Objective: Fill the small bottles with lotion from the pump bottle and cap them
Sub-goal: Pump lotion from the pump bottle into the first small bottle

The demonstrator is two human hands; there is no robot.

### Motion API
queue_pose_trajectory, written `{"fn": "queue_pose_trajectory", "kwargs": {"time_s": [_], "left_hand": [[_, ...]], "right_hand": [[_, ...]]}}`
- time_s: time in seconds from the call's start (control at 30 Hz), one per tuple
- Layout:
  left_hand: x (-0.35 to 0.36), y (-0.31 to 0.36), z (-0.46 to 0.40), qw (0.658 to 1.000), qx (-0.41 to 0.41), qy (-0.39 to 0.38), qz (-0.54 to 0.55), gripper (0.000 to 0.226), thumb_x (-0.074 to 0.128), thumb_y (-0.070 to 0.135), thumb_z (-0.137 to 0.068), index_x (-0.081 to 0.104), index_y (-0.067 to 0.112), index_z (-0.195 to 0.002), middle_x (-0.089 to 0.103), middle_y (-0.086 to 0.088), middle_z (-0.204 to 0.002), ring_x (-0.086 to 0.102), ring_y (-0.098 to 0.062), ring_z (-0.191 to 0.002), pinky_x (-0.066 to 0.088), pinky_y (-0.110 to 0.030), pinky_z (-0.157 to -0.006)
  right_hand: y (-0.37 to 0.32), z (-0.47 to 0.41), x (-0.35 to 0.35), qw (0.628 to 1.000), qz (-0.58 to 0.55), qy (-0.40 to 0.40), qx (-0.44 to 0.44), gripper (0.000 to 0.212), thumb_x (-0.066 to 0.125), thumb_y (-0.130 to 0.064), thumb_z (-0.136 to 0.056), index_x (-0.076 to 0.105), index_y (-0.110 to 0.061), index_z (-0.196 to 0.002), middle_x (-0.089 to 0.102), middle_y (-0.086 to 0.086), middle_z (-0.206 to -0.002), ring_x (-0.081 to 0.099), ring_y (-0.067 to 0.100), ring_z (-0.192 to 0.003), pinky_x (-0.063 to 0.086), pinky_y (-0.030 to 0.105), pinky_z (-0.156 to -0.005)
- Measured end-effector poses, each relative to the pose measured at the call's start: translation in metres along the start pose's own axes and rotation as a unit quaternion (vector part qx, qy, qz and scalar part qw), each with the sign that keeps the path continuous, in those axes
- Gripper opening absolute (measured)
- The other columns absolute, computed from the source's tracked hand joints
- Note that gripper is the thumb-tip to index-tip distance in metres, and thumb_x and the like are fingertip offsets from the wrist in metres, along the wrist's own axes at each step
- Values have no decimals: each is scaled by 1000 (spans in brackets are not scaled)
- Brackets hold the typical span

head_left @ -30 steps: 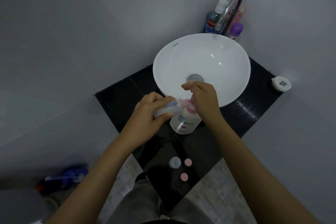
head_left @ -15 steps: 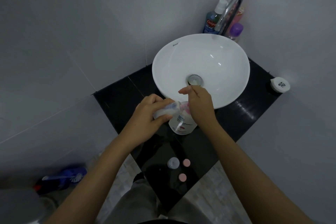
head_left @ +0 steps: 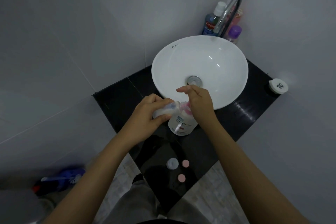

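Small bottle (head_left: 166, 110): tilted on its side, mouth at the pink nozzle, above the counter's (head_left: 118, 96) middle
Left hand (head_left: 147, 114): fingers wrapped around that bottle
Pump bottle (head_left: 181, 123): upright just before the basin (head_left: 181, 52)
Right hand (head_left: 199, 102): palm on the pump head, fingers loose, gripping nothing
Technique: keep mouth snug to nozzle; press slowly; watch the fill
Caps (head_left: 185, 163): waiting near the counter's front corner

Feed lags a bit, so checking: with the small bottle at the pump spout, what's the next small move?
Probably another press of the pump: the left hand holds the small bottle tilted, mouth at the pink spout, and the right hand rests on the pump bottle. Fill level is unclear.
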State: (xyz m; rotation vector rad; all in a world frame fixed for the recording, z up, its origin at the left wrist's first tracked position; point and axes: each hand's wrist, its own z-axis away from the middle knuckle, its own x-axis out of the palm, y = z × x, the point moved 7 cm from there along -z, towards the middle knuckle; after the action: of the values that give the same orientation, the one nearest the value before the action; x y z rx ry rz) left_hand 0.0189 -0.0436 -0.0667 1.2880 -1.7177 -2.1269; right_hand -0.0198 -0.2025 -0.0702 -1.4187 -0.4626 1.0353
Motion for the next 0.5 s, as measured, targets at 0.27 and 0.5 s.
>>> {"fn": "queue_pose_trajectory", "kwargs": {"time_s": [0.27, 0.5], "left_hand": [[-1, 3, 2, 1000, 0, 5, 22, 40, 60, 29, -86, 48, 51, -118, 51, 3, -102, 50, -10, -100, 46, -31, -88], [-2, 3, 1, 999, -2, 9, 43, 40, 62, 28, -85, 49, 48, -117, 50, 9, -102, 48, -5, -101, 45, -28, -89]], "right_hand": [[-11, 1, -2, 1000, 6, -18, 7, 28, 45, -11, -94, 72, -6, -97, 58, -15, -82, 52, -2, -79, 43, 5, -60], [-6, 3, -4, 1000, -12, 13, -2, 32, 40, -7, -94, 72, -10, -96, 58, -14, -79, 46, 6, -58, 41, 18, -51]]}}
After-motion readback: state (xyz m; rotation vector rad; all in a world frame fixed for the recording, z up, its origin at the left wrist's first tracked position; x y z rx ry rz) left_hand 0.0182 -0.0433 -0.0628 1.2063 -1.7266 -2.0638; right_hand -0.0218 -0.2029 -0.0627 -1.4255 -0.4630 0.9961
